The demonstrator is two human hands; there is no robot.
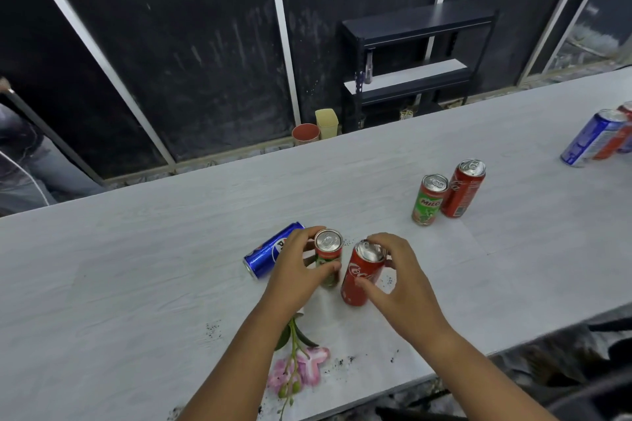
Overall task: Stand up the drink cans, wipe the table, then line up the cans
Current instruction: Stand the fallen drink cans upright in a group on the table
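My left hand point(297, 267) curls round an upright green Milo can point(328, 251) at the table's middle. Right beside it, my right hand point(398, 278) curls round an upright red Coca-Cola can point(359, 278), thumb on its front. A blue Pepsi can point(265, 255) lies on its side just left of my left hand. Further right, a second Milo can point(429, 200) and a second red cola can point(463, 188) stand upright together. Dark crumbs point(388, 280) speckle the white table point(136, 267).
A pink artificial flower stem point(297, 366) lies near the front edge below my arms. Several more cans point(596, 137) stand at the far right. A black shelf point(417, 58), a red cup point(305, 134) and a yellow container point(326, 123) stand behind the table. A person point(20, 154) is at far left.
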